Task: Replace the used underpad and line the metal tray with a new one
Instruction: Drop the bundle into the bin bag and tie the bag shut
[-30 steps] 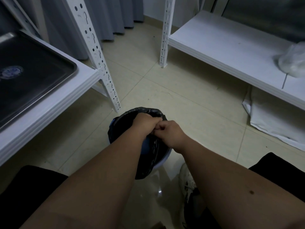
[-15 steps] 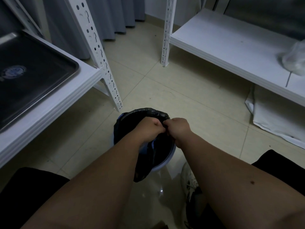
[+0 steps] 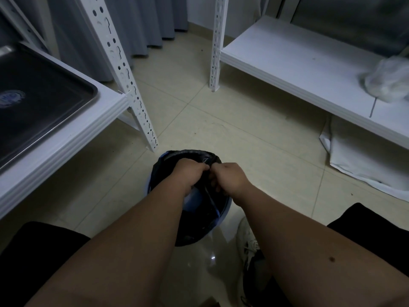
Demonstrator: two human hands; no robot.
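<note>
Both hands down over a small blue bin (image 3: pixel 223 214) on the tile floor (image 3: pixel 199 120), between the person's knees. Bin lined w/ a black bag (image 3: pixel 188 154), its edge folded over the far rim. Left hand (image 3: pixel 190 173) curled tight, grip closed on bunched black plastic at the bag's mouth; right hand (image 3: pixel 230 177) just beside it, knuckles nearly touching, fingers also curled round the same bag material. A strip of the plastic hangs down btwn the 2 hands into the bin. Something pale blue shows inside under the left hand; can't tell if it's the used underpad. Metal tray (image 3: pixel 73 111) sits on the white shelf (image 3: pixel 66 142) at left, well apart from the hands, bare dark bottom w/ a bluish reflection, no liner in it. 2nd white shelf (image 3: pixel 287 63) at right carries a crumpled clear plastic bag (image 3: pixel 387 83) near its right end. White sheet (image 3: pixel 365 160) lies on the floor under that shelf. A white shoe (image 3: pixel 245 240) right of the bin. Grey curtain (image 3: pixel 143 23) at back.
</note>
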